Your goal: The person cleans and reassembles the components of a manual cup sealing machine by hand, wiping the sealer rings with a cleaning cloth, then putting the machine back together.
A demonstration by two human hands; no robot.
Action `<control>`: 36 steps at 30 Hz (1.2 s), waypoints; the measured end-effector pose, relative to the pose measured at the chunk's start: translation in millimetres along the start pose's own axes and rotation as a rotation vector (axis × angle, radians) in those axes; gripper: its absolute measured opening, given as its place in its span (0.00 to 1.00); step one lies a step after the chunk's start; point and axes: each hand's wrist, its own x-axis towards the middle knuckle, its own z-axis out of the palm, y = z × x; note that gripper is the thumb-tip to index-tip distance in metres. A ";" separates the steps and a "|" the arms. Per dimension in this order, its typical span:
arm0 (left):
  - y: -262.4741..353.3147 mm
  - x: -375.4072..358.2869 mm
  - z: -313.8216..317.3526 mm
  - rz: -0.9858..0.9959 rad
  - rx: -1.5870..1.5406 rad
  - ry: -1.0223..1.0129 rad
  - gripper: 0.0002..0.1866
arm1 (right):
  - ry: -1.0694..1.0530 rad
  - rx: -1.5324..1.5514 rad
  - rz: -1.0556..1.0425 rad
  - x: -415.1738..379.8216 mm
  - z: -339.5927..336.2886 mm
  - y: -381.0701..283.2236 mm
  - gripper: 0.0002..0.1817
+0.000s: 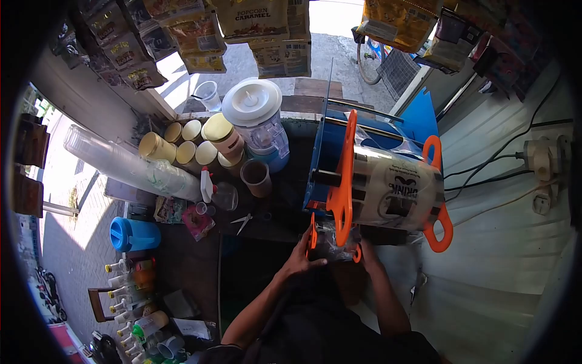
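Observation:
Below the large roll of printed sealing film (397,191), a smaller spool of clear film (334,239) with orange end discs sits between my hands. My left hand (297,258) is closed on its left orange disc, thumb pointing inward. My right hand (370,258) grips the spool's right end, its fingers partly hidden. Orange flanges (344,188) flank the large roll, which rests on a blue machine (318,142). The machine's lower part is hidden behind the roll.
Left of the machine stand a white-lidded blender (253,115), stacked paper cups (185,151), a brown cup (256,178) and scissors (244,223). Long stacks of plastic cups (130,161) lie farther left. Cables and plugs (542,161) run along the right wall. Snack packets (251,24) hang overhead.

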 end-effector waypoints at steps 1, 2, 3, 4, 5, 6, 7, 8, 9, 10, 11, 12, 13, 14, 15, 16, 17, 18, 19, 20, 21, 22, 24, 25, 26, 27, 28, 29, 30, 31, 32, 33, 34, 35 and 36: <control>-2.2 3.3 -0.2 -0.004 -0.006 0.001 0.64 | 0.002 -0.003 0.006 7.1 -1.9 -1.8 0.26; -5.3 8.7 -2.4 0.028 0.038 0.017 0.63 | 0.001 -0.044 -0.002 14.6 -2.9 -4.4 0.26; -8.0 13.3 -5.1 0.060 0.085 0.033 0.63 | -0.002 -0.084 -0.012 20.1 -3.0 -5.8 0.26; -7.6 16.5 -7.5 0.063 0.141 0.042 0.59 | -0.004 -0.086 -0.010 23.4 -2.5 -5.8 0.26; -7.1 20.4 -10.0 0.063 0.140 0.045 0.59 | 0.001 -0.110 -0.066 27.2 -2.1 -6.3 0.26; -6.7 26.1 -12.5 0.006 0.125 0.051 0.56 | 0.005 -0.137 -0.121 30.8 -2.0 -7.0 0.27; -6.5 28.6 -13.1 -0.052 0.109 0.059 0.53 | 0.002 -0.143 -0.117 33.3 -2.5 -3.9 0.27; -15.5 34.1 -14.2 0.037 0.126 0.067 0.48 | 0.090 -0.006 -0.123 34.3 -1.9 0.9 0.27; -19.3 37.0 -14.4 0.039 0.125 0.071 0.48 | 0.178 0.132 -0.132 36.2 -0.9 4.8 0.27; -15.9 39.8 -14.8 -0.027 0.176 0.080 0.46 | 0.176 0.130 -0.132 38.9 -0.6 11.6 0.27; -14.2 41.4 -15.1 -0.093 0.228 0.090 0.45 | 0.262 0.133 -0.182 40.5 0.9 19.2 0.27; -12.4 43.2 -15.6 -0.091 0.230 0.093 0.45 | 0.347 0.137 -0.234 43.4 2.2 25.6 0.27; -12.3 43.4 -15.4 -0.069 0.206 0.135 0.43 | 0.343 0.138 -0.234 35.3 9.8 23.9 0.27; -12.2 42.8 -15.9 -0.047 0.184 0.176 0.41 | 0.360 0.161 -0.279 17.0 24.3 15.1 0.26; -13.6 42.2 -15.5 -0.047 0.190 0.177 0.41 | 0.377 0.186 -0.327 2.6 37.7 7.8 0.26; -17.4 39.9 -12.7 0.009 0.205 0.219 0.39 | 0.374 0.188 -0.328 -8.3 46.3 8.6 0.26; -17.0 36.5 -10.7 0.065 0.220 0.259 0.38 | 0.469 0.083 -0.434 -21.1 52.6 15.0 0.25; -16.6 31.1 -11.0 0.065 0.225 0.258 0.38 | 0.565 -0.021 -0.539 -31.0 56.0 24.6 0.25; -9.1 21.8 -11.3 0.070 0.272 0.276 0.35 | 0.568 -0.013 -0.537 -39.2 56.4 37.0 0.25; -3.7 13.1 -12.4 0.076 0.319 0.293 0.33 | 0.614 -0.239 -0.429 -46.7 54.4 51.2 0.25; -0.7 4.3 -15.2 0.078 0.326 0.284 0.33 | 0.654 -0.461 -0.315 -54.2 52.6 66.6 0.25; -1.1 -6.4 -19.1 0.060 0.302 0.311 0.27 | 0.567 -0.463 -0.226 -49.9 46.9 97.2 0.25; -5.3 -32.5 -28.7 -0.088 0.295 0.347 0.17 | 0.293 -0.565 -0.022 -30.2 35.0 151.7 0.25; -11.5 -50.0 -36.4 -0.223 0.314 0.355 0.13 | 0.102 -0.659 0.098 -24.3 31.8 167.2 0.26; -25.5 -68.0 -45.9 -0.352 0.404 0.347 0.15 | 0.111 -0.657 0.109 -18.9 38.0 177.5 0.26; -47.9 -91.4 -56.4 -0.488 0.492 0.335 0.17 | 0.140 -0.650 0.259 -15.2 51.6 187.6 0.26; -90.5 -123.2 -67.7 -0.581 0.608 0.330 0.19 | 0.168 -0.644 0.407 -11.1 57.4 197.3 0.26; -137.4 -159.5 -76.9 -0.671 0.724 0.325 0.22 | 0.174 -0.648 0.421 -4.7 54.2 209.5 0.26; -170.2 -196.9 -81.7 -0.857 0.810 0.272 0.23 | 0.105 -0.742 0.369 1.4 49.9 226.9 0.24; -196.1 -230.1 -84.8 -1.038 0.895 0.214 0.24 | 0.034 -0.835 0.312 3.2 47.3 239.4 0.23; -217.7 -263.4 -85.1 -1.087 0.857 0.270 0.24 | 0.038 -0.842 0.325 -1.1 49.6 245.0 0.23; -233.0 -284.8 -89.7 -1.132 0.820 0.327 0.23 | -0.067 -0.902 0.354 -5.1 54.7 247.4 0.21; -236.4 -297.1 -98.7 -1.137 0.809 0.317 0.23 | -0.173 -0.960 0.386 -12.4 60.0 250.6 0.19; -234.2 -312.7 -107.5 -1.067 0.723 0.220 0.23 | -0.173 -0.967 0.400 -22.2 63.8 254.3 0.19; -230.6 -330.5 -110.9 -0.999 0.630 0.129 0.23 | -0.300 -0.926 0.430 -35.5 65.0 256.6 0.19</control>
